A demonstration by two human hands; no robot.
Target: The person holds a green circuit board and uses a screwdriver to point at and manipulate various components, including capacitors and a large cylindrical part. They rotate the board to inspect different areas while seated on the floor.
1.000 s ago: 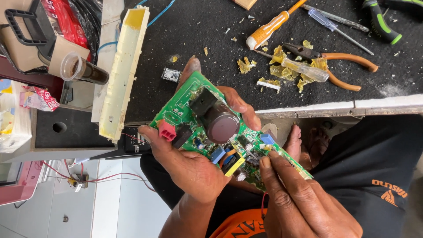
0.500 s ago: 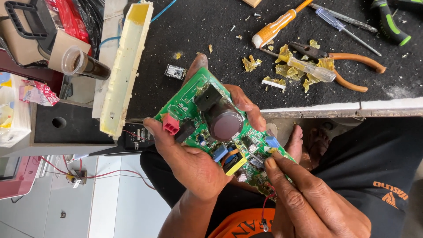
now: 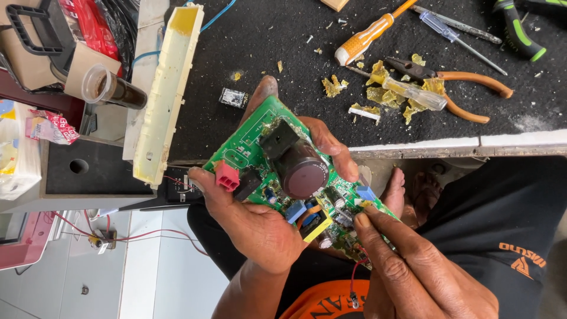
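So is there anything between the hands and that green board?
Nothing visible. The left hand grips the board directly, thumb by the red connector and fingers wrapped behind the far edge. The right hand touches the board's lower corner with a fingertip.

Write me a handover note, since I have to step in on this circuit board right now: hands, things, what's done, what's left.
Left hand: grips the green circuit board by its edges, tilted over the lap.
Right hand: fingertips on the board's lower corner, beside the blue connector.
On the black bench mat: orange screwdriver, clear-handled screwdriver, pliers, cream plastic housing.
Done: board is out of the housing; yellow resin crumbs lie on the mat.
Left: resin remains by the large black capacitor.
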